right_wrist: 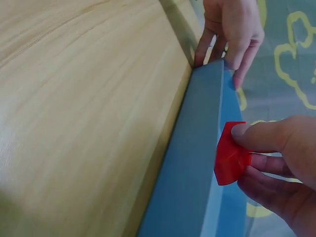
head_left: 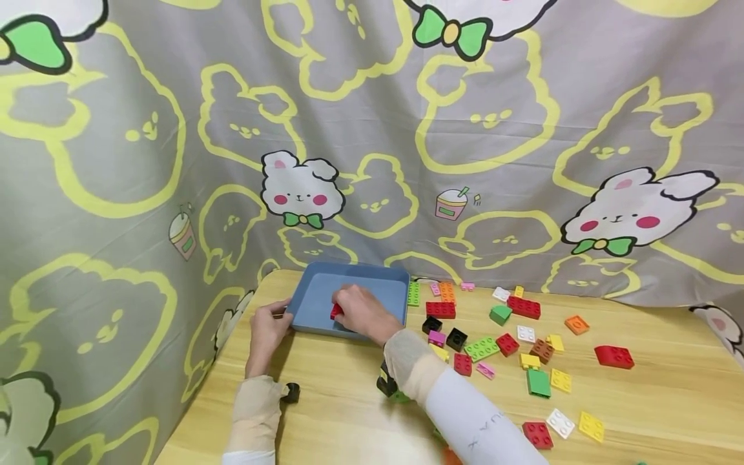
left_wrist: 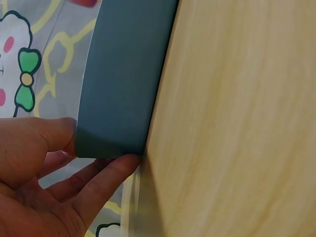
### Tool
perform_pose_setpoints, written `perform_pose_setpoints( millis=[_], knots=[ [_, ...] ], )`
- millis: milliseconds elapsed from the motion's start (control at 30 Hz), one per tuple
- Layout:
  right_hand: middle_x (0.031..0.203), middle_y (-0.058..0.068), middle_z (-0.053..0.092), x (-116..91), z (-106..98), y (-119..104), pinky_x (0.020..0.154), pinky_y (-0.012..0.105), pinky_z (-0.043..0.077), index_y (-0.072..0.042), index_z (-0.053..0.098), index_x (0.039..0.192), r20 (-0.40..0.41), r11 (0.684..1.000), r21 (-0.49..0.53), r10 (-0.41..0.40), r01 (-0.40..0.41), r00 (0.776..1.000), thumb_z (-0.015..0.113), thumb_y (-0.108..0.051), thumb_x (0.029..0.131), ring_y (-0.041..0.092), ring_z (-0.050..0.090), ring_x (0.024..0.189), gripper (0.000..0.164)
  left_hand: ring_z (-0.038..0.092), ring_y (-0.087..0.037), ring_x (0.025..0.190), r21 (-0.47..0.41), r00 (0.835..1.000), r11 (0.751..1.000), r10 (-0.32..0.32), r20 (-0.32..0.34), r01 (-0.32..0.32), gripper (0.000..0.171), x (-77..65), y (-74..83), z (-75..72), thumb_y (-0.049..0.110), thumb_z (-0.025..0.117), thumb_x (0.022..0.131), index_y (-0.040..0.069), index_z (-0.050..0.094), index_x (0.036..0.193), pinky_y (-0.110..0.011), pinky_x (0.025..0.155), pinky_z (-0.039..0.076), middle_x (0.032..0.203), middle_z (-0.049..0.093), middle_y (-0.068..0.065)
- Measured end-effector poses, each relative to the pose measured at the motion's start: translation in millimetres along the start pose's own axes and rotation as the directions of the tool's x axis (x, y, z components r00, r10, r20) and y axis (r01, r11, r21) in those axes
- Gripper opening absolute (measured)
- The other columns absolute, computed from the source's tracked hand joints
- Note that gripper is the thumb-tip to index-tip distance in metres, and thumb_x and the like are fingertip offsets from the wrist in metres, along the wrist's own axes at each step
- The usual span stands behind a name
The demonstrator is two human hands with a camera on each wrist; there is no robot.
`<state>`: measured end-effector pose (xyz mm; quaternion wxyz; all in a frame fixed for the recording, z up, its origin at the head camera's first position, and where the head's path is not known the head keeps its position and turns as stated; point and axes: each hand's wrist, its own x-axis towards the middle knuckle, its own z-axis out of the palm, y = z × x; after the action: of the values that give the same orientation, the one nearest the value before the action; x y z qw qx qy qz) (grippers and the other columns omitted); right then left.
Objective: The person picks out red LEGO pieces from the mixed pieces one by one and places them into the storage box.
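Observation:
A shallow blue tray [head_left: 325,290] lies at the back left of the wooden table. My left hand [head_left: 268,329] holds its near left corner, with the thumb at the rim and a fingertip low on the outer wall, as the left wrist view shows. My right hand [head_left: 361,311] is over the tray, pinching a red toy brick [right_wrist: 230,155] between thumb and fingers. In the right wrist view, this angled brick overlaps the tray's near rim. The tray's floor shows bare around the right hand in the head view.
Many loose bricks are spread right of the tray, including a red brick [head_left: 440,310], a light green brick [head_left: 482,349] and a white brick [head_left: 560,423]. A small black piece [head_left: 290,392] sits beside the left wrist. A patterned curtain [head_left: 372,129] hangs behind the table.

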<state>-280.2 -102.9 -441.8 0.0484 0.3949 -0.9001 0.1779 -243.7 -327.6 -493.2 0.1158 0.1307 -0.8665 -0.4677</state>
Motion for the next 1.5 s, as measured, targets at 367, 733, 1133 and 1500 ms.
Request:
perform_pose_setpoints(
  millis=[367,733,1133,1500],
  knots=[
    [0.063,-0.005,0.052,13,14,-1,0.053,0.022,0.04,-0.013,0.066,0.072,0.11,0.992,0.088,0.086,-0.096,0.99,0.074,-0.006,0.083,0.01,0.046,0.058,0.016,0.066,-0.029,0.088,-0.006,1.0,1.0,0.001,-0.008,-0.001,0.04,0.1,3.7,0.8,-0.003,0.059,0.086,0.004,0.066,0.125,-0.029,0.063,0.059,0.109,0.066,-0.023],
    [0.07,-0.001,0.062,12,14,-2,0.057,0.025,0.045,-0.008,0.074,0.086,0.178,0.986,0.081,0.126,-0.142,0.976,0.076,-0.006,0.082,0.011,0.048,0.061,0.005,0.066,-0.028,0.085,-0.043,1.0,0.999,-0.022,-0.009,0.022,0.038,-1.9,1.5,7.8,-0.003,0.059,0.086,0.003,0.067,0.123,-0.026,0.061,0.058,0.103,0.067,-0.025],
    [0.12,0.007,0.064,-25,-26,8,0.072,0.027,0.054,-0.008,0.067,0.122,0.095,0.99,0.108,0.084,-0.094,0.992,0.069,-0.013,0.091,0.013,0.063,0.083,0.031,0.066,-0.031,0.088,0.003,1.0,1.0,0.015,0.009,-0.015,0.039,1.6,1.7,0.7,-0.003,0.058,0.087,0.002,0.065,0.126,-0.025,0.06,0.058,0.109,0.066,-0.025],
    [0.116,0.004,0.065,-61,-47,33,0.081,0.031,0.055,-0.01,0.068,0.117,-0.005,0.992,0.099,0.084,-0.083,0.996,0.071,-0.014,0.088,0.017,0.059,0.103,0.029,0.066,-0.031,0.087,-0.002,1.0,1.0,0.008,0.015,-0.008,0.039,0.2,2.8,-0.4,-0.003,0.058,0.087,0.001,0.064,0.126,-0.024,0.061,0.058,0.108,0.066,-0.026]
  ],
)
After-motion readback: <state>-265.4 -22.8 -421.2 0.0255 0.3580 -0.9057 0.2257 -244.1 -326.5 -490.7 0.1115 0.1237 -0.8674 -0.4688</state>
